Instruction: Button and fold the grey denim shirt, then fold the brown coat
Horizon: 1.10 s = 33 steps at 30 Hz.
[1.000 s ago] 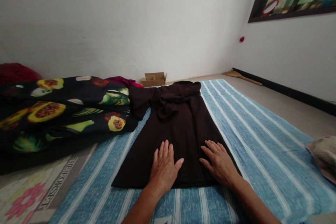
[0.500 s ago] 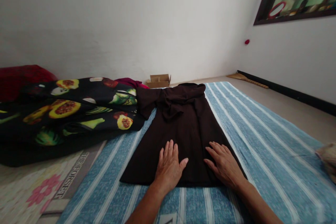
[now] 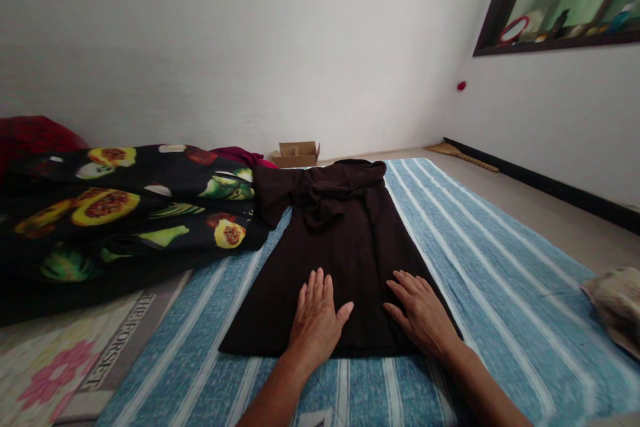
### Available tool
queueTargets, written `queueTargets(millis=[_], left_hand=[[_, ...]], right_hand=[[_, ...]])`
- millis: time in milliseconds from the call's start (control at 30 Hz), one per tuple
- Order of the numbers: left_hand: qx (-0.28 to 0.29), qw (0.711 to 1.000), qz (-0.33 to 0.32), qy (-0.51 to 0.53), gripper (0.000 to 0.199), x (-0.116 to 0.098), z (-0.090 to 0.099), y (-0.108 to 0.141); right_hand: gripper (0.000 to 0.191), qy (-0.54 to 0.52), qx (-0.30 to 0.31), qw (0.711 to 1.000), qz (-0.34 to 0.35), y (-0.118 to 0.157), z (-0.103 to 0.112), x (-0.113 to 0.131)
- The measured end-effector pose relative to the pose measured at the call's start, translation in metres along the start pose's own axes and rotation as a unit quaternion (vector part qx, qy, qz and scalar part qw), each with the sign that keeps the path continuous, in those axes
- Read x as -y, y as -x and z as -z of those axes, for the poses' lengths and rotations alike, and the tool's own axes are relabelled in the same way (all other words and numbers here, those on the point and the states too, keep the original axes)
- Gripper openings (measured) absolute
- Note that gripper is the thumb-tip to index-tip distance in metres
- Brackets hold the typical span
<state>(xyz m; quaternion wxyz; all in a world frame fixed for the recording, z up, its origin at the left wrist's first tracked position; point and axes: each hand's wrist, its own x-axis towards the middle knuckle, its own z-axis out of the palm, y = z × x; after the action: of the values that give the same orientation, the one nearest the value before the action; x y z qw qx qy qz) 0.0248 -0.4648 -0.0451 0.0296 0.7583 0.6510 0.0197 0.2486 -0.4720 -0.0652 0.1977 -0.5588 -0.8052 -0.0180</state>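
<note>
A dark brown garment (image 3: 345,247) lies spread on a blue and white striped cloth (image 3: 480,260). Its lower part flares out flat towards me, while the far part is bunched and folded, with one piece reaching left. My left hand (image 3: 317,320) rests palm down near the garment's lower edge, fingers stretched out and thumb apart. To the right, my right hand (image 3: 417,310) also lies flat on the brown fabric close to its right edge, fingers extended. Neither hand grips anything.
Black fabric with a fruit print (image 3: 130,213) is heaped on the left, touching the garment. A cardboard box (image 3: 296,155) stands by the far wall. A floral mat (image 3: 60,367) shows at lower left, and a beige cloth bundle (image 3: 615,303) at right.
The whole view has shifted slightly, so most things appear a little further left. Both hands keep their flat pose on the garment, which looks unchanged.
</note>
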Motion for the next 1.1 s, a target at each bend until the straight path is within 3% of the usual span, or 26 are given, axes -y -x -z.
queueTargets(millis=[700, 1100], left_hand=[[0.042, 0.999, 0.013, 0.008, 0.07, -0.003, 0.004, 0.004], [0.043, 0.999, 0.018, -0.017, 0.069, -0.001, 0.006, -0.004]], right_hand=[[0.04, 0.012, -0.006, 1.0, 0.02, 0.004, -0.011, -0.006], [0.039, -0.005, 0.026, 1.0, -0.013, -0.004, 0.005, 0.004]])
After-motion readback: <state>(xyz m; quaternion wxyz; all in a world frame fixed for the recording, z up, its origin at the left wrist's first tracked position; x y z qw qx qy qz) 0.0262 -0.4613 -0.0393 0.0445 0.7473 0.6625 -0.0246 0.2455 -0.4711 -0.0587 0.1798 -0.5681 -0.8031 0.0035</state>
